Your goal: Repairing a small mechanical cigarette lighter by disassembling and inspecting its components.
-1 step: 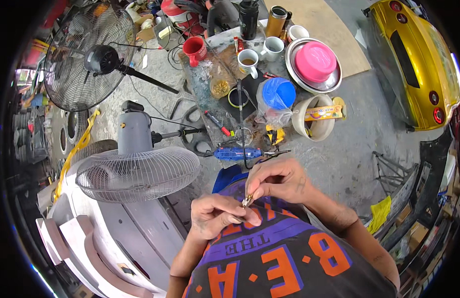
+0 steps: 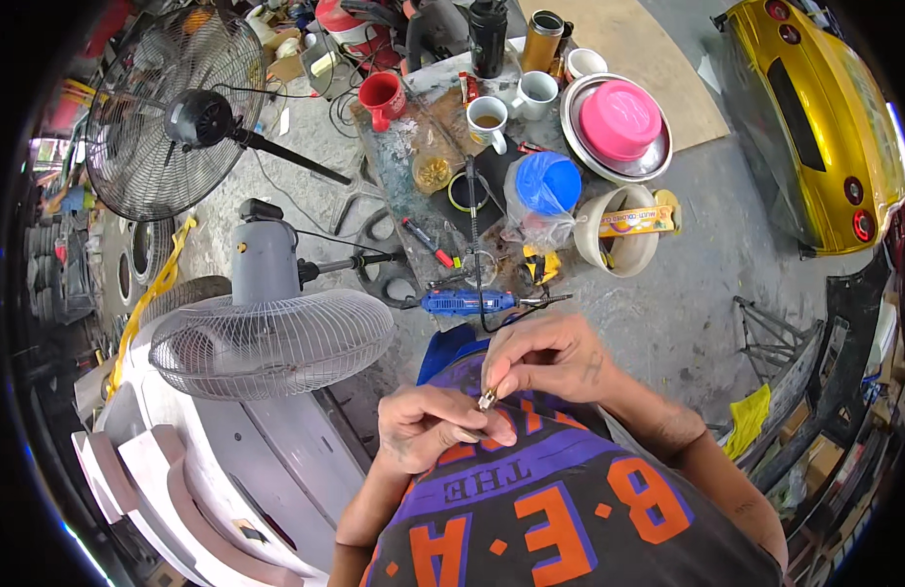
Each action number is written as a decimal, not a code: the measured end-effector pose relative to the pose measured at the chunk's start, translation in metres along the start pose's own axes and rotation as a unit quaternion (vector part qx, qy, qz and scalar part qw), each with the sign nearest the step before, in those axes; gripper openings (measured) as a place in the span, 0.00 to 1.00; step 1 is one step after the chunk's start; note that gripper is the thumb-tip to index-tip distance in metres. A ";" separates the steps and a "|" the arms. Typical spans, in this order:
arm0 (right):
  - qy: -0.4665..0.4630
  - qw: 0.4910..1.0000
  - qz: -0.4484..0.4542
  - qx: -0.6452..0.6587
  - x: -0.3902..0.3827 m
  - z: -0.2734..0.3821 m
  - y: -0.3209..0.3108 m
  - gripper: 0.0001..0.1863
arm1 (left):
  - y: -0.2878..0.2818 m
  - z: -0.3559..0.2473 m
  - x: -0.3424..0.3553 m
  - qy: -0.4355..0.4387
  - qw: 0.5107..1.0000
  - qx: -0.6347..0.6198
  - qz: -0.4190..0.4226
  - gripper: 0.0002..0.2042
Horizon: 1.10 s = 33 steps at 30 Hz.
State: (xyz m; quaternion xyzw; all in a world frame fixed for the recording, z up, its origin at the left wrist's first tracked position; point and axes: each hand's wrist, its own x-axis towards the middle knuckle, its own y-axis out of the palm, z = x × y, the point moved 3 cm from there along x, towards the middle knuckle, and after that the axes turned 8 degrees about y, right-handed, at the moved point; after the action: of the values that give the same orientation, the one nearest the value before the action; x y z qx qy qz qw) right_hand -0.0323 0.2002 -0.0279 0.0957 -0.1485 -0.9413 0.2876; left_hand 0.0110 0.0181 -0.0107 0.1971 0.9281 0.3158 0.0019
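L hand [image 2: 421, 423] pinched on sm metal pc [image 2: 486, 400] | R hand [image 2: 555, 358] pinched on its far end

red mug [image 2: 384, 94] on stained table [image 2: 397, 186]

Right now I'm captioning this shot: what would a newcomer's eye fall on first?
Probably the gold car at upper right and the pink bowl on a round silver basin, right of top centre. A black fan and a grey fan loom at left. Near the centre, the left hand and right hand meet at a small metallic piece.
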 end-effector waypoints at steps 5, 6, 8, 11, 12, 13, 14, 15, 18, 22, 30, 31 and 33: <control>-0.025 1.000 0.008 -0.001 -0.002 0.002 0.001 0.06 | -0.001 0.000 0.001 0.006 0.999 -0.035 0.017 0.07; -0.053 0.999 0.005 -0.007 -0.001 0.004 0.000 0.06 | -0.001 0.001 0.002 0.003 0.998 -0.053 0.021 0.07; -0.036 0.999 0.008 -0.014 0.001 0.007 -0.001 0.06 | -0.003 0.002 0.003 0.001 0.997 -0.072 0.025 0.06; -0.036 0.999 0.007 -0.030 0.003 0.007 -0.001 0.07 | -0.009 0.006 0.001 0.001 0.995 -0.094 0.019 0.06; -0.052 0.998 0.005 -0.038 0.003 0.007 -0.001 0.07 | -0.011 0.006 0.001 -0.004 0.994 -0.105 0.017 0.06; -0.053 0.998 0.005 -0.038 0.003 0.008 -0.001 0.07 | -0.012 0.007 0.000 -0.009 0.993 -0.117 0.015 0.06; -0.065 0.996 -0.001 -0.055 0.003 0.009 -0.001 0.07 | -0.013 0.008 -0.001 -0.008 0.993 -0.116 0.015 0.06; -0.078 0.994 -0.007 -0.072 0.002 0.011 -0.001 0.07 | -0.015 0.009 -0.001 -0.010 0.994 -0.110 0.012 0.09; -0.044 0.994 -0.043 -0.086 0.001 0.011 -0.001 0.07 | -0.011 0.003 0.004 -0.030 0.992 -0.115 -0.032 0.14; -0.038 0.993 -0.067 -0.091 0.000 0.012 0.001 0.07 | -0.002 -0.006 0.015 -0.003 0.996 0.056 -0.071 0.23; -0.112 0.983 -0.070 -0.131 -0.001 0.015 -0.001 0.08 | 0.003 -0.011 0.018 0.027 0.955 0.285 -0.077 0.10; -0.112 0.983 -0.070 -0.130 -0.001 0.014 -0.002 0.08 | 0.003 -0.010 0.018 0.026 0.955 0.286 -0.077 0.10; -0.120 0.981 -0.067 -0.138 -0.001 0.013 -0.003 0.09 | 0.002 -0.009 0.017 0.008 0.960 0.266 -0.086 0.11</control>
State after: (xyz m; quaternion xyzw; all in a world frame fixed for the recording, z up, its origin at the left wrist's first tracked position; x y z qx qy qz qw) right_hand -0.0359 0.2061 -0.0169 -0.0489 -0.0442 -0.9746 0.2141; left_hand -0.0048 0.0210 -0.0003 0.1077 0.9920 0.0581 -0.0314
